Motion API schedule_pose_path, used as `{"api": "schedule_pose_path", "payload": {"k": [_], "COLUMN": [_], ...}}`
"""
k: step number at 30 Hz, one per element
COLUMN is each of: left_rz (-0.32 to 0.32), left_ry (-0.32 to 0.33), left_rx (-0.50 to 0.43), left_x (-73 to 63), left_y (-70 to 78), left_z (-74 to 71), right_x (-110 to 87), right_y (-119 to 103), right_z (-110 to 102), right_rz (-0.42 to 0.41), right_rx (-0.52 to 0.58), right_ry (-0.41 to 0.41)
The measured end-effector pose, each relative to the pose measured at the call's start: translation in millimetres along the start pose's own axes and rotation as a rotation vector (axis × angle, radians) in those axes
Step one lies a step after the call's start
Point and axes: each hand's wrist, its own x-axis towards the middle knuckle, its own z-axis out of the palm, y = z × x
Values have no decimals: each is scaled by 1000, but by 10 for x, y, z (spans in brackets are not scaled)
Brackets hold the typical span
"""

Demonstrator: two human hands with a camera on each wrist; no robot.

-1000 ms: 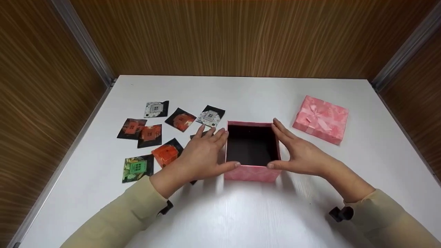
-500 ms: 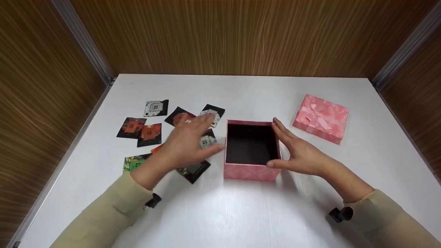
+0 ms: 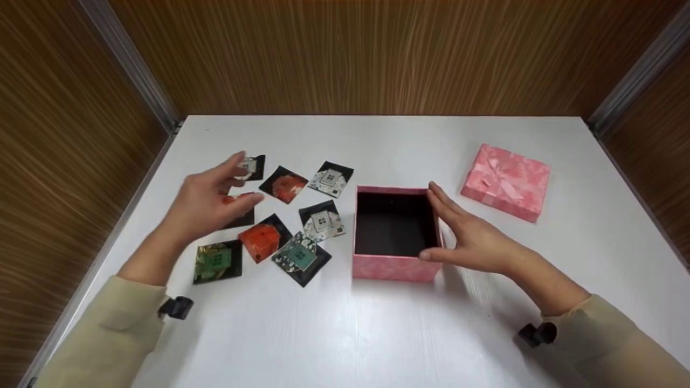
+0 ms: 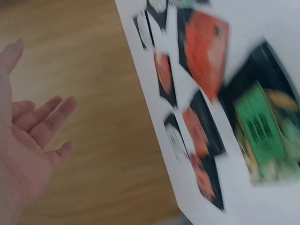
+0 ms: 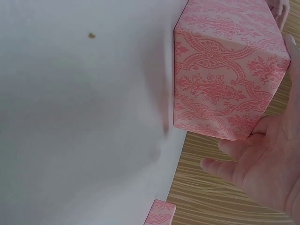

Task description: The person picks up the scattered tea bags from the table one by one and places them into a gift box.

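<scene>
My left hand (image 3: 202, 202) hovers over the left group of flat printed sachets, thumb and fingers spread apart with nothing between them. It partly covers a grey-white sachet (image 3: 253, 168) and hides most of the orange ones beneath. In the left wrist view a green-labelled sachet (image 4: 260, 131) lies near the camera, slightly blurred. The pink box (image 3: 396, 268) stands upright with its dark inside facing up and bare. Along its right side rests my right hand (image 3: 480, 245), thumb at the near corner and straight fingers at the far one. In the right wrist view the two lower fingers hang loose off the box (image 5: 220, 89).
A pink lid (image 3: 506, 183) with a ribbon bow lies at the back right. Between left hand and box are an orange sachet (image 3: 262, 242), a teal-labelled sachet (image 3: 302, 258) and a few others. Wood-grain panels (image 3: 345, 59) enclose the white table (image 3: 345, 334).
My left hand has let go of the box's left side and moved left across the sachets, uncovering those nearest the box. My right hand has stayed at the box.
</scene>
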Motion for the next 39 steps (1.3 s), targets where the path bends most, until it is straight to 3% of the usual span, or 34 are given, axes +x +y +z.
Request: {"api": "schedule_pose_path", "payload": {"k": [9, 13, 17, 22, 29, 39], "left_rz": [-203, -275, -365, -451, -504, -532], "left_ry": [57, 31, -21, -84, -165, -210], "left_rx": [-91, -118, -139, -201, -230, -285], "left_x": [-108, -112, -113, -80, -27, -27], "left_y": [-655, -961, -1173, -1374, -1584, -1678], "left_z": [-302, -324, -305, -263, -219, -53], "right_x": [7, -9, -18, -7, 6, 3], "right_y": [6, 19, 29, 33, 21, 23], "right_z": [1, 14, 26, 29, 23, 17], "right_rz": [7, 10, 5, -8, -17, -21], "right_rx": [1, 6, 17, 29, 25, 31], "right_ry": [-7, -5, -1, 9, 18, 14]}}
